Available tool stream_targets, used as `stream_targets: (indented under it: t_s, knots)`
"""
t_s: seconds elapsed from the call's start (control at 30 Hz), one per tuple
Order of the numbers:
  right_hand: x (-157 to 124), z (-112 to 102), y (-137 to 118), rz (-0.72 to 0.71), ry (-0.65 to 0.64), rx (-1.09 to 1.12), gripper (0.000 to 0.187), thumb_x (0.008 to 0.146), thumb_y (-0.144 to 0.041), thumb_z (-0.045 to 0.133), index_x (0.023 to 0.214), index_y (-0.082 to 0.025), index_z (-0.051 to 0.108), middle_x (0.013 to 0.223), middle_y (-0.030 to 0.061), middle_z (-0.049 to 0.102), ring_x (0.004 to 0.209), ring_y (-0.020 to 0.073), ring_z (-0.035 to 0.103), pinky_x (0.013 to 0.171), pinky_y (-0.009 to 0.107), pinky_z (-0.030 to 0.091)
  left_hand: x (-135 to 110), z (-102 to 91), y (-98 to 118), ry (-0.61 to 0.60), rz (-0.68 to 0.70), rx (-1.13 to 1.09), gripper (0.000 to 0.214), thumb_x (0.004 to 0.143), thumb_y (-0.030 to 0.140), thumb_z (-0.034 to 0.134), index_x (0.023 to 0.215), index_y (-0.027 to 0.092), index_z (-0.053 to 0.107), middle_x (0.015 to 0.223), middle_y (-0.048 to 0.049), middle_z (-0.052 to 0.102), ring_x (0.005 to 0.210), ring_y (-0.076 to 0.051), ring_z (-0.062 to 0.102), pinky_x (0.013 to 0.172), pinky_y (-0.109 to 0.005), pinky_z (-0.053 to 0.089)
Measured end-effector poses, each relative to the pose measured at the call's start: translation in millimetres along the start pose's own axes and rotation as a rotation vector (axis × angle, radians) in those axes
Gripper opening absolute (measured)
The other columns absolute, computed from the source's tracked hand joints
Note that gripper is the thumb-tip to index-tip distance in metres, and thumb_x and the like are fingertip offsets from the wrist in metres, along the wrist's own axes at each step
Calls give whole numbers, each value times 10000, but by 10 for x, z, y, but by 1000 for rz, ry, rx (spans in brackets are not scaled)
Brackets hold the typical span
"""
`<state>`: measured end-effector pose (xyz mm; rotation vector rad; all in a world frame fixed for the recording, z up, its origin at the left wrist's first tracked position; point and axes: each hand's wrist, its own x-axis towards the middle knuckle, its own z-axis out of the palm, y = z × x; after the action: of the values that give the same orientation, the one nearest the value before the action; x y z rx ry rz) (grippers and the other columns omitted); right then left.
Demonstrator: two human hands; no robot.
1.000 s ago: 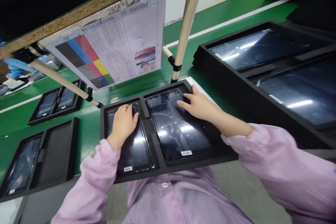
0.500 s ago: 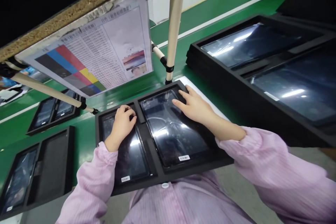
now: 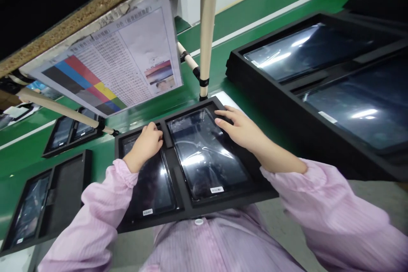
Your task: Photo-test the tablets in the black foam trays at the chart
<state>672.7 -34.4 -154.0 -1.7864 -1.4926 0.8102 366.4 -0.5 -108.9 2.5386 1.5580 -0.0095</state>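
Observation:
A black two-compartment tray (image 3: 188, 204) lies in front of me with a dark glossy tablet screen in each compartment. My left hand (image 3: 146, 142) is over the top end of the left screen (image 3: 156, 187), its fingers curled down by the central divider. Its fingertips are hidden, so I cannot tell what they grip. At the upper right edge of the right screen (image 3: 207, 157), my right hand (image 3: 240, 127) lies open with fingers stretched out and slightly apart over the tray's side. Both screens carry a small white label at the near end.
To the right stands a taller black tray stack (image 3: 261, 80) with two screens on top. A half-filled tray (image 3: 63, 195) and another tray (image 3: 70, 136) are at left on the green surface (image 3: 134, 123). A printed chart (image 3: 111, 55) hangs ahead beside a pole (image 3: 207, 34).
My left hand's fingers have curled in more tightly at the left screen's top end. My right hand has shifted slightly toward the tray's right edge. The view has moved a little.

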Motion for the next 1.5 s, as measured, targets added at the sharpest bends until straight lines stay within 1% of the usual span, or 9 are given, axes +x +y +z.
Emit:
stream_targets:
  t_s: [0.13,0.3,0.57,0.7,1.03,1.17,1.27,1.4,1.5]
  knots:
    - [-132,-84,103,24,-9,197,432,888,-474,569,1234,-257,712,1544,66,463,1449,279,401,1218,449,290,185,-279,65,4,31,-19,170,833,155,597,879,179,758,942,-83,585,878,-240,631,911,-377,523]
    - [-275,-127,278,5,-83,222,443,883,-484,570,1238,-258,710,1561,71,443,1468,276,376,1237,441,253,491,-506,500,6,116,-30,250,875,148,521,938,186,760,1018,-78,633,947,-227,642,939,-355,511]
    - [-361,-97,449,-67,-135,179,490,967,-430,453,1400,-267,614,1592,75,401,1494,259,334,1246,467,238,938,-180,1113,-66,184,-2,252,930,197,530,1065,189,742,1111,-70,647,987,-180,649,952,-290,512]
    - [-360,-82,469,-94,-105,145,486,978,-430,444,1409,-282,612,1565,76,442,1475,269,370,1233,471,282,1093,-8,1450,-57,114,96,244,944,270,555,1098,180,722,1166,-112,614,1040,-259,634,899,-376,541]
    - [-343,-61,485,-105,-74,55,480,972,-441,460,1397,-288,624,1523,105,492,1437,300,429,1207,511,322,1169,33,1875,-135,5,184,311,917,57,471,1068,133,732,1084,-165,642,1113,-340,601,806,-389,555]
    - [-354,-121,438,-137,-82,-60,510,972,-438,472,1431,-253,592,1531,143,471,1442,306,420,1192,509,348,1178,37,1825,-119,24,117,292,919,64,485,1059,110,737,1081,-171,655,1095,-338,615,823,-415,560]
    - [-395,-214,303,-244,-73,-183,503,981,-454,478,1420,-244,604,1575,165,398,1449,335,401,1166,540,370,998,-132,1580,-64,109,32,244,949,229,577,1125,155,730,1196,-122,645,1087,-261,627,945,-370,526]
    - [-455,-220,65,-457,-105,-327,338,1003,-426,483,1188,-350,755,1584,88,405,1474,373,339,1136,626,335,366,-451,975,186,98,-118,302,964,285,560,1206,175,703,1201,-90,654,1128,-222,614,1036,-345,473]
    - [-453,-114,-39,-551,-126,-389,315,1012,-393,482,1130,-364,772,1577,59,423,1475,386,329,1115,662,307,-217,-511,476,288,-23,-235,260,955,328,543,1034,210,761,1055,-61,691,977,-219,660,823,-328,552]
